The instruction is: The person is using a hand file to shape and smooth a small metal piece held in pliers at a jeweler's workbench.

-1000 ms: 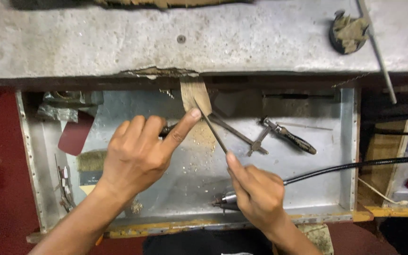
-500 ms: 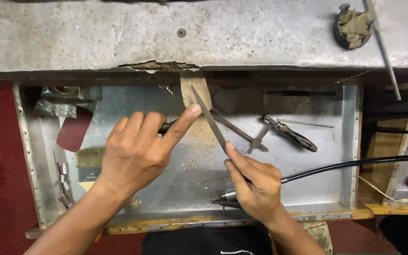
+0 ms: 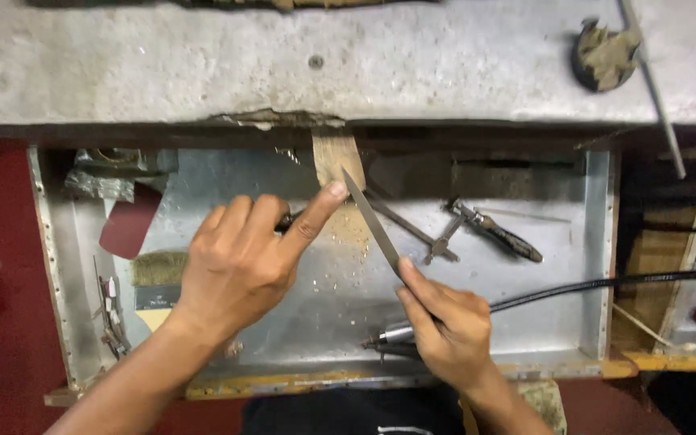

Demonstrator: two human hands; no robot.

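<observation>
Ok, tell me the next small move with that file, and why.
Probably push the file forward in a short stroke. Its tip sits at the wooden bench peg, where the left hand fingertip steadies the work; the right hand grips the file's lower end, and filings lie below.

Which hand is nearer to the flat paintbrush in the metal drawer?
Left. The left hand is just right of the paintbrush; the right hand, holding the file, is farther right.

Two hands [image 3: 239,266], one file [image 3: 372,221], one wooden peg [image 3: 336,157], one brush [image 3: 157,282], one pliers [image 3: 497,232], one tray [image 3: 598,242].
</observation>
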